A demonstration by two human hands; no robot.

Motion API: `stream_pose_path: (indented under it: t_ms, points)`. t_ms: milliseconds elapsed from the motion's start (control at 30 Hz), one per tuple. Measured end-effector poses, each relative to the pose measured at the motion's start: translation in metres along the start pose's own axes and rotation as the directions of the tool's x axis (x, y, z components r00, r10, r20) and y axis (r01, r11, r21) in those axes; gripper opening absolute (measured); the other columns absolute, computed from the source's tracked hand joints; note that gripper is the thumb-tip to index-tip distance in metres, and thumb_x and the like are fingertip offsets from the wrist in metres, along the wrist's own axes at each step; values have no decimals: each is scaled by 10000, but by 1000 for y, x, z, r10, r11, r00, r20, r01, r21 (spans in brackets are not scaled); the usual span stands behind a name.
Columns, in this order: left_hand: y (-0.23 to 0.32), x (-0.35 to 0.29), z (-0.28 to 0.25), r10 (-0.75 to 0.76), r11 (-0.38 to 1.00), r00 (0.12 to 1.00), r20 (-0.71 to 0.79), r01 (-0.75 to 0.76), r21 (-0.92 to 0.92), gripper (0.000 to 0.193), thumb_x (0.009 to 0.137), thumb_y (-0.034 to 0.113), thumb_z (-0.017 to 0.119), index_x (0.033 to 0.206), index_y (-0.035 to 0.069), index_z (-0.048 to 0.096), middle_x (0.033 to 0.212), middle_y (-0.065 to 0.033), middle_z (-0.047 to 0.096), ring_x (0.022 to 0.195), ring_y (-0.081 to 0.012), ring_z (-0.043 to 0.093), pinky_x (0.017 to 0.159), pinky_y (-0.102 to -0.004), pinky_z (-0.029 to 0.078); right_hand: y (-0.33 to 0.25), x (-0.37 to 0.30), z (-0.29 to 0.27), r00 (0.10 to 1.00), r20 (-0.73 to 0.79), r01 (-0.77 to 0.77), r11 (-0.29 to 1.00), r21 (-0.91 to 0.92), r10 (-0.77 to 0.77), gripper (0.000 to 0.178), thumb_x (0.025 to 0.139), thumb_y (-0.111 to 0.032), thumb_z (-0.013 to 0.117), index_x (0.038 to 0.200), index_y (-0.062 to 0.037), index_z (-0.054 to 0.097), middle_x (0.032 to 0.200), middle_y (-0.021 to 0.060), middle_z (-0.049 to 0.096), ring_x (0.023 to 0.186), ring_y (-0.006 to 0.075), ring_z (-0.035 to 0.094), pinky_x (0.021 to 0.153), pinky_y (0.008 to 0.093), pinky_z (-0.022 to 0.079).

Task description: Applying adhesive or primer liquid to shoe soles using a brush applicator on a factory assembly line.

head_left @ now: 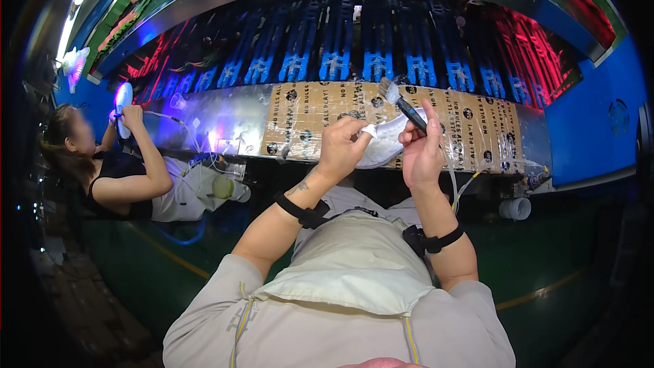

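Apparently for fine control, a small white scrap (pixel 370 131) is pinched by the left hand (pixel 343 144) with closed fingertips; a black-handled brush (pixel 411 114), tipped toward eleven o'clock, is held in the half-curled right hand (pixel 422 155). At two o'clock, between them, a shallow white oval piece (pixel 387 143) is partly hidden, its support unclear.

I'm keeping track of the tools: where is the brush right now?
In the head view, the brush is right of centre, in the person's right hand, its bristles showing against the cardboard.
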State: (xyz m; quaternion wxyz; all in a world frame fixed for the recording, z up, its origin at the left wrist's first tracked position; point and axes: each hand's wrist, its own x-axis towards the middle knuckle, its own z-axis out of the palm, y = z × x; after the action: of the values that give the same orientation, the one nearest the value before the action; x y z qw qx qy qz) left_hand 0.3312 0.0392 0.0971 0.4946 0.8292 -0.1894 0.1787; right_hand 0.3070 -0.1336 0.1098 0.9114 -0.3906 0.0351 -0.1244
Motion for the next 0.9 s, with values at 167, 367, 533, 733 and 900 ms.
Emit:
stream_pose_path:
  t_ms: [167,367,533,733,900]
  points:
    - [8,6,10,-526,541,799,291,578,-611,208,959,87,632,1112,-40,693,848,-48,665,658,-114,584,596,-268,473,4,-4,-1,998,28,-64,997,53,62,522,1102,-336,401,1497,6,408,897,49,572,759,101,492,729,279,452]
    - [20,11,19,-448,45,751,485,561,-826,232,1006,129,616,1166,-39,628,871,-40,663,736,-84,571,654,-226,460,14,-10,4,989,74,-130,990,52,126,521,1102,-336,415,1501,-2,414,916,32,583,767,88,495,736,259,443]
    - [10,6,19,-482,84,744,463,565,-821,171,1004,128,612,1084,-21,637,842,-39,651,700,-78,564,628,-232,452,22,-14,-1,985,126,-109,992,-58,115,500,1104,-306,417,1501,-4,427,920,36,576,771,84,493,731,249,451]
    - [3,8,20,-634,277,697,334,608,-744,115,939,89,646,995,-9,667,803,-53,656,626,-121,572,553,-283,442,18,-15,-3,985,144,-105,992,68,94,515,1100,-291,408,1528,-6,374,892,48,566,763,99,492,715,259,455]
    - [-10,-19,21,-53,996,996,-68,57,67,114,839,70,693,904,-21,717,786,-125,674,640,-194,622,602,-322,495,7,-9,8,994,110,-30,997,66,23,523,1095,-294,412,1527,-2,367,891,59,563,761,110,493,720,281,447]
